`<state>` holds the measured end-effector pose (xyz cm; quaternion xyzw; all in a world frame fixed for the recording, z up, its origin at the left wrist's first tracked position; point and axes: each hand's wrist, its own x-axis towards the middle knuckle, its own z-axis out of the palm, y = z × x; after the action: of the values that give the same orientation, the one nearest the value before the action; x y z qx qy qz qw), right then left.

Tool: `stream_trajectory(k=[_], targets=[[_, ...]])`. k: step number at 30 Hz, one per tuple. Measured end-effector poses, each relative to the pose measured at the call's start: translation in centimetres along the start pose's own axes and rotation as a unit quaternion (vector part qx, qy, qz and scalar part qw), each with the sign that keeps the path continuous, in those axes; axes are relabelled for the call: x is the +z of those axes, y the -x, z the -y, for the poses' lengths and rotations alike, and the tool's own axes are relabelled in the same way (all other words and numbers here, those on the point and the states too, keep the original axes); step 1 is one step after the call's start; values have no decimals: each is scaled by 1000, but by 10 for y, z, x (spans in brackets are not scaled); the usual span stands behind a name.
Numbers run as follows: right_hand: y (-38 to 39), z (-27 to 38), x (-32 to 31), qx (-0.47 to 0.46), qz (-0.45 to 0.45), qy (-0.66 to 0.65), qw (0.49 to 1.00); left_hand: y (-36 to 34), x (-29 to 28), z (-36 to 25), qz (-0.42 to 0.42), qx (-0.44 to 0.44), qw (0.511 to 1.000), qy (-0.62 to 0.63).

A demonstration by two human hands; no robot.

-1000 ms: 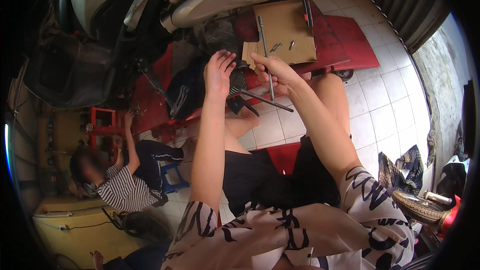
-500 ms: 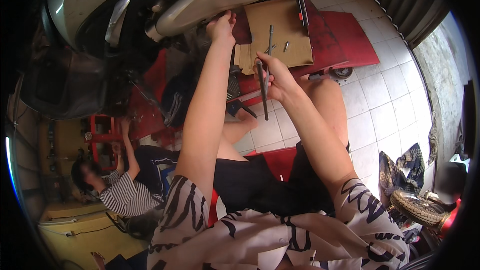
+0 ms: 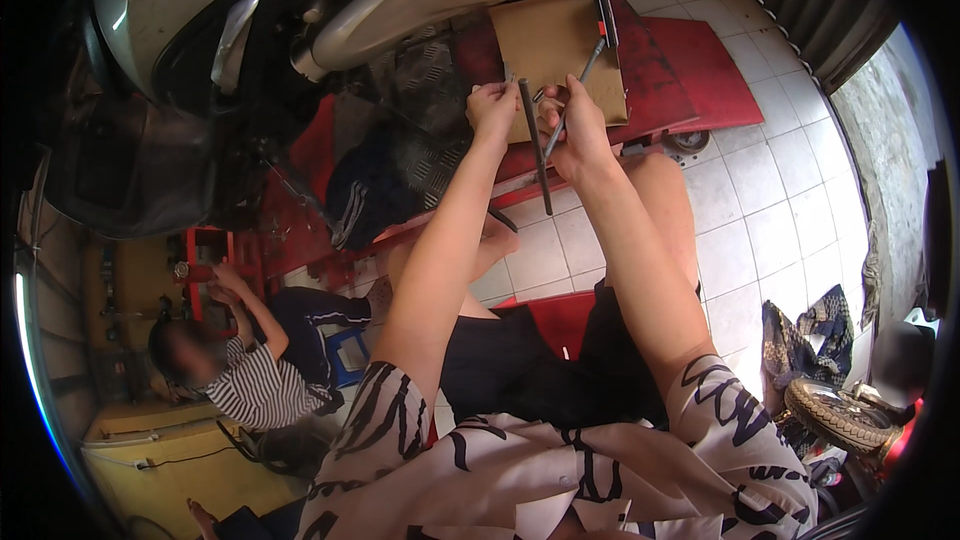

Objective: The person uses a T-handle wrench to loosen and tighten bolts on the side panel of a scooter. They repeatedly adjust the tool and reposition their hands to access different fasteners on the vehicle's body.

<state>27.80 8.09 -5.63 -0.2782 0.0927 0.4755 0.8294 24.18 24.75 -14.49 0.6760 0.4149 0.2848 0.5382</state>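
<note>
Hands: 2, both in front of the cardboard. Left hand [image 3: 490,118]: fingers bent inward, tips bunched close to the thumb, at the cardboard's left edge as seen. Too small to tell whether they grasp anything. Right hand [image 3: 580,135]: fingers curled around 1 T-wrench [image 3: 535,140], thumb along its shaft; grasp closed, tips not spread.

T-wrench: bar nearest the person, lying between the two hands, upper end just beside the left fingertips; shaft slants up and right through the right hand, over the cardboard.

Metal piece: 1 visible, small, at the right fingertips. Cannot tell whether held or lying behind them.

Cardboard [image 3: 545,35]: 1 sheet, on the red platform [image 3: 700,70]. Black-and-red object [image 3: 606,18]: 1, at the sheet's far right corner, near the end of the shaft.

Motorbike [image 3: 430,15]: 1 large, beyond the hands, upper left.

Co-worker [image 3: 265,390]: 1, lower left, striped shirt, both arms reaching toward a red frame. Stool [image 3: 350,355]: 1, blue, just beside the co-worker's legs.

Lower right: 1 tyre [image 3: 840,415], 1 patterned cloth [image 3: 810,340] near it.
</note>
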Motion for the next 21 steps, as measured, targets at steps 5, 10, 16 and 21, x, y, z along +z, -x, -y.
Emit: stream_trajectory(k=[5, 10, 16, 21], targets=[[-3, 5, -5, 7, 9, 10, 1000, 17, 6, 0, 68, -9, 997, 32], [4, 15, 2, 30, 75, 34, 996, 45, -19, -30, 117, 12, 992, 54], [1, 30, 0, 21, 167, 60, 984, 123, -28, -67, 185, 109, 976, 46], [-4, 37, -2, 48, 207, 51, 976, 160, -25, -87, 177, 126, 975, 38]])
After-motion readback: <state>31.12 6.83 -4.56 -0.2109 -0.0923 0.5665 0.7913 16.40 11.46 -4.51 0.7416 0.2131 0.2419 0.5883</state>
